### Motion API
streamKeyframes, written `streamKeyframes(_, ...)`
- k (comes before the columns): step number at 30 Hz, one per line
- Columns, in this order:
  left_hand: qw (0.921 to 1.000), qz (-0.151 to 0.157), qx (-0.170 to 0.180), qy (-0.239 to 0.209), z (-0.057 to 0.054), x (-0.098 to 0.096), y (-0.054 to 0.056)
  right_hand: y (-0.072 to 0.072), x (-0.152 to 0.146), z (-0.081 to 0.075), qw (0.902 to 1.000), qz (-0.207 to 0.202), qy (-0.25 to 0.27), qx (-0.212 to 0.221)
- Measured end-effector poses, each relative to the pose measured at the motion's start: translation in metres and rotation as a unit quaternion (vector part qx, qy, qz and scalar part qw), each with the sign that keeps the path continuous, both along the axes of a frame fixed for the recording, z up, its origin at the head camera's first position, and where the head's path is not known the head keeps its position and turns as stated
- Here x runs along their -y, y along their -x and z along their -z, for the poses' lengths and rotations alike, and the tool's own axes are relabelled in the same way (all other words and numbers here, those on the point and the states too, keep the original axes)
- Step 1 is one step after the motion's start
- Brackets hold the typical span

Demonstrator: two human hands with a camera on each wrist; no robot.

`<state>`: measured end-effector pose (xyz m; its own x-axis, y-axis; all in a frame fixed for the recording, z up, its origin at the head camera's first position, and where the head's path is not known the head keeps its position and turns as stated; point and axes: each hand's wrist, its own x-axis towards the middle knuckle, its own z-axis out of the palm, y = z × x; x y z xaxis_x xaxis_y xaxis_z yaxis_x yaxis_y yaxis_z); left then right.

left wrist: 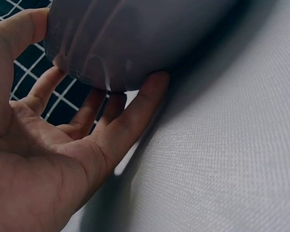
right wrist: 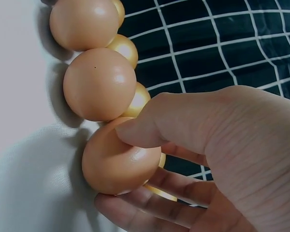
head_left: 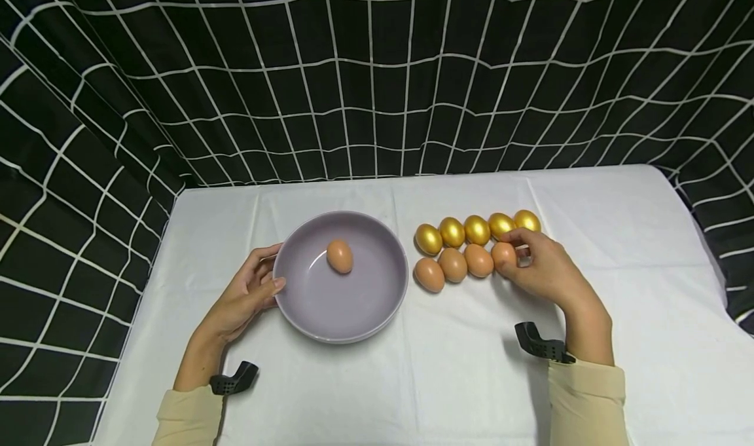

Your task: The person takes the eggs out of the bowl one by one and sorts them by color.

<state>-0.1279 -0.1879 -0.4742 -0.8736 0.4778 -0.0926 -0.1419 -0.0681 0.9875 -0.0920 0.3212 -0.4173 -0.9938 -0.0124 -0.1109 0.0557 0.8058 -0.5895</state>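
Observation:
A lilac bowl [head_left: 341,312] stands on the white cloth with one brown egg [head_left: 340,257] inside. At the bowl's left side, my left hand [head_left: 243,298] grips it, the thumb at the rim and the fingers around the outer wall. The left wrist view shows fingertips touching the bowl's wall [left wrist: 130,43] low near the cloth. My right hand [head_left: 544,269] holds the brown egg [head_left: 503,256] at the right end of a row, thumb on one side and fingers on the other. That egg [right wrist: 121,166] appears to rest on the cloth, against its neighbour.
Several more brown eggs [head_left: 453,264] continue the row leftward toward the bowl. Just behind them runs a row of several gold eggs [head_left: 476,230]. A black curtain with a white grid [head_left: 377,79] hangs behind the white-covered table [head_left: 459,380] and along its sides.

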Motion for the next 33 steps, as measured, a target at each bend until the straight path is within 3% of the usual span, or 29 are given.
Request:
streamKeyframes(11,1.0000,0.000,-0.004,0.000,0.001,-0.001,0.001,-0.002,0.001,-0.001,0.9998,-0.001,-0.007,0.019)
streamKeyframes(17,1.0000,-0.001,-0.004,0.001,0.000,-0.001,0.000,-0.006,-0.001,-0.011,0.9995,-0.003,-0.005,0.031)
streamKeyframes(22,1.0000,0.000,-0.005,0.001,-0.004,0.000,0.002,-0.011,0.006,-0.026,0.9998,0.001,-0.021,-0.007)
streamKeyframes(26,1.0000,-0.002,-0.005,0.007,-0.005,0.000,0.002,-0.012,0.029,-0.039,0.9982,-0.006,0.005,-0.059)
streamKeyframes(33,0.9998,-0.006,-0.005,0.018,-0.003,-0.003,0.000,-0.005,0.064,-0.051,0.9917,-0.059,0.054,-0.101)
